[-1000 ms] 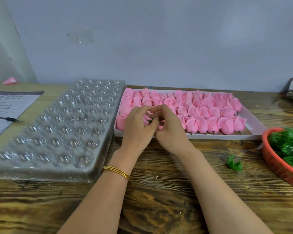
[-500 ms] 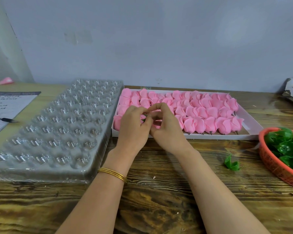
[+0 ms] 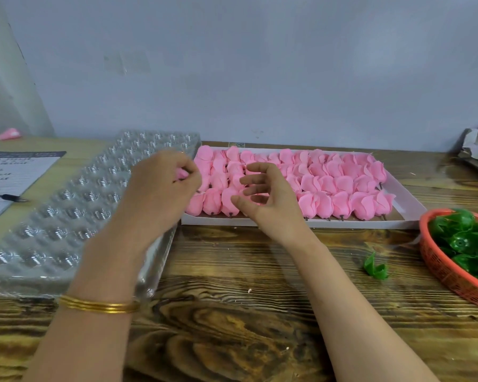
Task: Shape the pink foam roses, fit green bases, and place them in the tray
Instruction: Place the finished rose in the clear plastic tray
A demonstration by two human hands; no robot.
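Soft, near weightless and easily creased, by the look of it: pink foam rose (image 3: 181,173), best taken low by the stem end, lightly. Pinched in curled fingertips of left hand (image 3: 160,188), mostly hidden, over the clear tray (image 3: 66,210) at its right edge. Right hand (image 3: 265,197) slack, fingers spread, holding nothing, above the white box (image 3: 406,213) near its front-left corner. Green bases (image 3: 464,241) at the tabletop's right edge.

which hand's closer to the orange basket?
Right. The right hand is over the rose box, left of the orange basket; the left hand is farther left, by the clear tray.
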